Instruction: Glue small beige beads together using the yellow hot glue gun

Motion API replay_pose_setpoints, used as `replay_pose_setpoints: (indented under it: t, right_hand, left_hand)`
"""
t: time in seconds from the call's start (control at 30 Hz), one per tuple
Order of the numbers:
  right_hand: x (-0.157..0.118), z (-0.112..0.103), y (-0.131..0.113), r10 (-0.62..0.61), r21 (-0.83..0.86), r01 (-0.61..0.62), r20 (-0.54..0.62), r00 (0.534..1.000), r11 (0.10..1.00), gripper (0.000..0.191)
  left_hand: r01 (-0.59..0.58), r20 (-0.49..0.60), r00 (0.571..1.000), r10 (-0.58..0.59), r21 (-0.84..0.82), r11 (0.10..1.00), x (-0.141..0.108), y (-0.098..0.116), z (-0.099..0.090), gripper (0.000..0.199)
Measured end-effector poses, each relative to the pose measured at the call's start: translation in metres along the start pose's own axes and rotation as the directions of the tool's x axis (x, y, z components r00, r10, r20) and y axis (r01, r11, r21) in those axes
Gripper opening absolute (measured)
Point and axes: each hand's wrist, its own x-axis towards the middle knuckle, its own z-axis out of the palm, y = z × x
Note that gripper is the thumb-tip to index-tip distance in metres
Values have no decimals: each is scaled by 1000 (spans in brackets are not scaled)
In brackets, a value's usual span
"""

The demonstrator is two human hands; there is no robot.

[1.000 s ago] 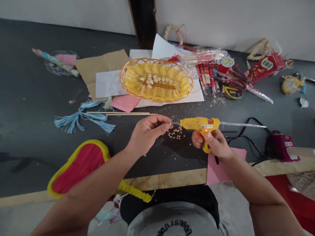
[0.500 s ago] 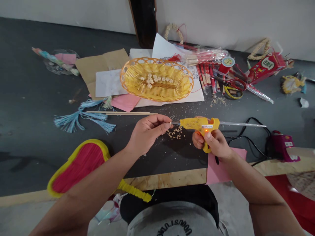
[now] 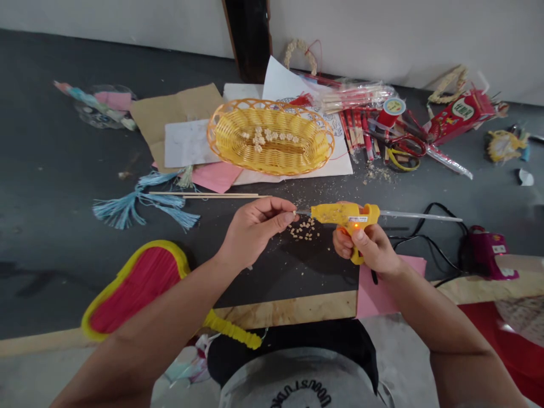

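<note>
In my right hand [image 3: 374, 246] is a yellow hot glue gun [image 3: 340, 214], its orange light lit and a clear glue stick [image 3: 419, 215] poking out of the back. My left hand [image 3: 259, 229] pinches a tiny pale wooden piece [image 3: 294, 213] between thumb and fingertips. The gun's nozzle is right at that piece; whether they touch is too small to tell. Below the nozzle, several little cut wooden bits [image 3: 304, 229] lie scattered on the dark table. Beyond my hands stands a yellow woven basket [image 3: 272, 164] with several small flower-like wooden clusters [image 3: 258, 139] in it.
Thin wooden sticks [image 3: 221, 195] and a blue tassel [image 3: 136, 204] lie left of my hands. A pink and yellow fan [image 3: 136, 289] rests at the front edge. Scissors [image 3: 406, 153], red thread [image 3: 389, 115] and wrapped sticks crowd the back right. A black cord [image 3: 429, 238] runs near a purple box [image 3: 488, 252].
Almost nothing differs. Both hands keep their places, with the glue gun's tip still held at the tiny wooden piece.
</note>
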Motion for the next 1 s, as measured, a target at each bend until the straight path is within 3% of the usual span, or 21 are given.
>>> replay_pose_setpoints:
  t: [0.47, 0.6, 1.0]
  right_hand:
    - [-2, -7, 1, -5, -26, 3, -54, 999, 1000, 37]
    - [-4, -11, -1, 56, -55, -60, -70, 996, 997, 40]
    - [-3, -8, -4, 51, -49, -58, -128, 991, 997, 40]
  left_hand:
    - [1, -18, 1000, -1, 20, 1000, 1, 0, -1, 23]
    - [-3, -34, 999, 4, 19, 1000, 2, -2, -1, 25]
    - [-10, -64, 998, 8, -43, 999, 4, 0, 0, 20]
